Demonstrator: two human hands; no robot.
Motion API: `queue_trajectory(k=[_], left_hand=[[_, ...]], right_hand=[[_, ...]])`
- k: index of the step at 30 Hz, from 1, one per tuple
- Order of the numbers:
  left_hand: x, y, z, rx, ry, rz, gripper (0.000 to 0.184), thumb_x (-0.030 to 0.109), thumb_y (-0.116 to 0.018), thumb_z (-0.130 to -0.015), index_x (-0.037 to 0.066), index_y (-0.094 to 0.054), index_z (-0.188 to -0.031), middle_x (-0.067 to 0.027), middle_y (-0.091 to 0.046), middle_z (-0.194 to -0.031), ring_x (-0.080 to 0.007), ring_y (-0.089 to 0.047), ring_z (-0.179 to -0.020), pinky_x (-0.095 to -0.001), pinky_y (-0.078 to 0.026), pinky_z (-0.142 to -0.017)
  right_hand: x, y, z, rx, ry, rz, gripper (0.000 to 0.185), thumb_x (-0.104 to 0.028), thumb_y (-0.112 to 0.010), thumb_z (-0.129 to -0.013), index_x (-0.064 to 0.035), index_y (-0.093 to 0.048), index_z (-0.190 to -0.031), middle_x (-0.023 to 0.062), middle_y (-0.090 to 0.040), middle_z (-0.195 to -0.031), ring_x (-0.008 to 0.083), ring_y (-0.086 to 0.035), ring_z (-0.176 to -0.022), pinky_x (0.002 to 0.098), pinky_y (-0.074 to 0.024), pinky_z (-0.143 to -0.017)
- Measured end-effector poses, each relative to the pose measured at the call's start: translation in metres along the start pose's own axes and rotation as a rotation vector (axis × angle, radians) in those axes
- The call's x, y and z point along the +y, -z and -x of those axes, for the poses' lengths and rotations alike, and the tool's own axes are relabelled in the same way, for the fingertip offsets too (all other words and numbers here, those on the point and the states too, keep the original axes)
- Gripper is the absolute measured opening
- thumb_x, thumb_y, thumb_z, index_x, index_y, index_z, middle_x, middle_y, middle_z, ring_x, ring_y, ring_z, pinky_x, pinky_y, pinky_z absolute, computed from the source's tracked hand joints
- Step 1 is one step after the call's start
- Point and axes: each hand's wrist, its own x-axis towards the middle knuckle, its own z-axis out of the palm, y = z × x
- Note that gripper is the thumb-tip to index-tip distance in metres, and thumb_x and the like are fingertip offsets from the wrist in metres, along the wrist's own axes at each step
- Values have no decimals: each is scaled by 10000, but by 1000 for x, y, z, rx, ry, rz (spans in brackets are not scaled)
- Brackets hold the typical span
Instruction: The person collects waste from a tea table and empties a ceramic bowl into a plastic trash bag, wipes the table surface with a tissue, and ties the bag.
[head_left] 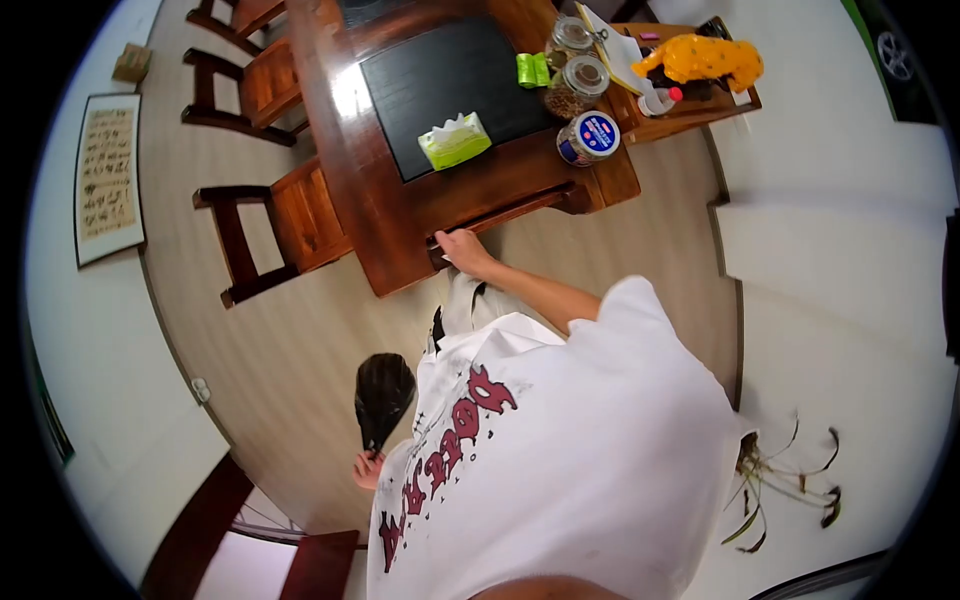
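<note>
My left hand (368,470), low at the left, is closed on the gathered neck of a black plastic bag (385,395). The bag hangs above the floor and bulges at its far end; its contents are hidden. With my arm stretched forward, my right hand (462,250) has its fingers curled over the near edge of a dark brown wooden table (390,235). A narrow dark gap runs along that edge beside the hand. I cannot tell whether a drawer is there.
On the table are a tissue pack (455,142), a black mat (430,85), a green roll (533,70) and lidded jars (577,88). Wooden chairs (300,215) line the left side. An orange figure (705,60) lies on a side table (690,122). A plant (795,480) stands at right.
</note>
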Motion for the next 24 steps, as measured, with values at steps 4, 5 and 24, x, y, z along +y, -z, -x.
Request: queue_trajectory(k=[4,5,24], left_hand=[[-15,-87,57,112,-304,243,627,409,-429,-986,-2,-403,-1460,-182,-622,-1171,-313,-594,-1042,-446,-441,-999],[-11,-115,82,91,-346,269,612,397,-373,-1008,-13,-394,-1462,-209,-605,-1240,-338,-587,-1087,-462,-433,-1019],[20,-142,173,-540,-686,57,654,483,-446,-902,0,-526,-1337,-239,-561,-1397,-292,-600,-1186,-406,-381,-1054]], right_hand=[[-26,14,68,-64,-224,-444,652,-589,-405,-1033,-53,-656,-758,43,-556,-509,164,-542,-379,308,-428,-379],[-41,14,76,-79,-207,-353,629,-562,-409,-1041,-50,-697,-817,10,-517,-509,134,-493,-382,296,-382,-379],[-141,-243,231,-907,894,301,271,-36,-735,-764,-82,-711,-1030,140,-573,-975,315,-611,-995,386,-499,-845]])
